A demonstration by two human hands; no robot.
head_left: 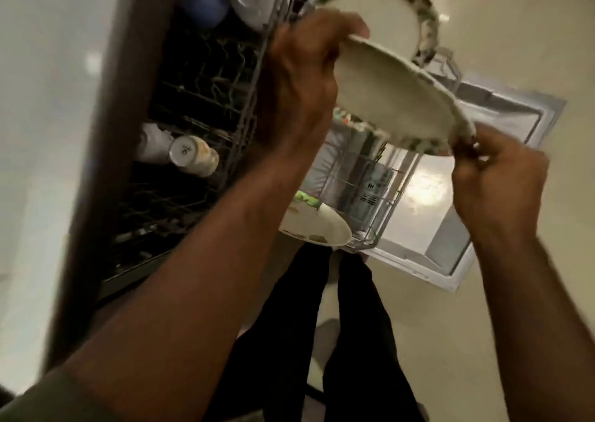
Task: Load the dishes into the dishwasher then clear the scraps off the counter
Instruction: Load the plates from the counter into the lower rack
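plate [389, 99] — both hands gripping opposite rims, left hand [299, 83] curling over top edge, right hand [495, 176] pinching lower edge — tilting it, likely for slotting into lower rack [383, 189].

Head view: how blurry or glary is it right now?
Head view: motion blur smears both hands, left and right, and the plate; glare spot on the open door; upper rack dark; wide-angle bending at the edges.

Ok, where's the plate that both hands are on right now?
In the head view, the patterned plate is up in the air right of centre, above the lower rack, gripped between the left hand and right hand, just in front of a second plate.
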